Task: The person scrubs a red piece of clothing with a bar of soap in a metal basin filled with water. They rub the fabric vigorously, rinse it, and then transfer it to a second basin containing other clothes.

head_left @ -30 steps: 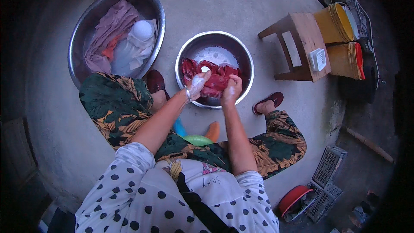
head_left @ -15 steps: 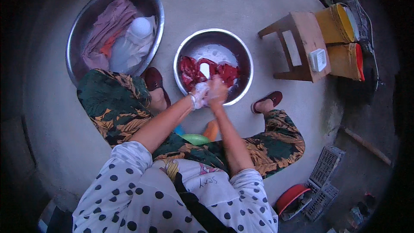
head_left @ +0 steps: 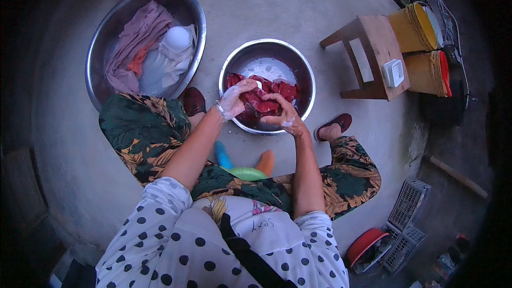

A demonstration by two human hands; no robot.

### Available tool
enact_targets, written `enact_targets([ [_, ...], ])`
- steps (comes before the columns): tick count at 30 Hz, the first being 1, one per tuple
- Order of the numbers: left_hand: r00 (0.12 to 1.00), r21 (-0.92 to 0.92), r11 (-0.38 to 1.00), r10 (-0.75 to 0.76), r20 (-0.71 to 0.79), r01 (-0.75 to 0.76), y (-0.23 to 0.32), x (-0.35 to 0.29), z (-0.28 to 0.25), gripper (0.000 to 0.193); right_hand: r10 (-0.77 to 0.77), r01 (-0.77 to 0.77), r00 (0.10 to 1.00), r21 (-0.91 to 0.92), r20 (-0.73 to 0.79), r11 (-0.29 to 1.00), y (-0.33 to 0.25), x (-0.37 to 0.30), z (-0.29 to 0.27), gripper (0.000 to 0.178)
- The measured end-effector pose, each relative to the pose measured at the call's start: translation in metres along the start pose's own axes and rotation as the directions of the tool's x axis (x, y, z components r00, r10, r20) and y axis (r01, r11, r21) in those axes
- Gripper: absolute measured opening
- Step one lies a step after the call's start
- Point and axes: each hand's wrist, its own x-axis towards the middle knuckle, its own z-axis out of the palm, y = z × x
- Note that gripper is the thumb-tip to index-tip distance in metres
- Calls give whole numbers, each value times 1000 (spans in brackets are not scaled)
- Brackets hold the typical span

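Wet dark red cloth (head_left: 285,92) lies bunched in a round metal basin (head_left: 311,74) on the floor between my feet. My left hand (head_left: 234,100), streaked with white suds, is over the cloth's left part with its fingers stretched out. Facing it from the right, my right hand (head_left: 284,113) is curved, its thumb and fingers apart, with suds near the wrist. Red cloth shows between the two hands; whether they touch it is unclear. A small white block (head_left: 259,84) on the cloth is partly covered by my left fingertips. Sudsy water shows behind the cloth.
A larger metal tub (head_left: 199,24) at the left holds mauve cloth (head_left: 141,32), white fabric and a round white object (head_left: 177,39). Right: a wooden stool (head_left: 381,37) with a white soap dish (head_left: 393,73), yellow buckets (head_left: 408,29). A colourful low seat (head_left: 248,174) is beneath me.
My hands were pressed together at the basin's near edge, blurred by motion. They have moved apart and forward over the red cloth, and the white block is now partly covered.
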Motion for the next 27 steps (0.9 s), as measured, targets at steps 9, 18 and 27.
enact_targets([
  [9, 978, 911, 401, -130, 161, -96, 3, 8, -18, 24, 382, -349, 923, 322, -42, 880, 5, -5, -31, 16],
  [18, 976, 516, 844, 208, -62, -148, -13, 18, -22, 19, 227, -33, 931, 553, -286, 833, 31, 5, -3, 7],
  [27, 901, 135, 983, -58, -430, 127, -76, 16, 3, 33, -175, -147, 907, -676, -384, 722, 53, 12, 51, 13],
])
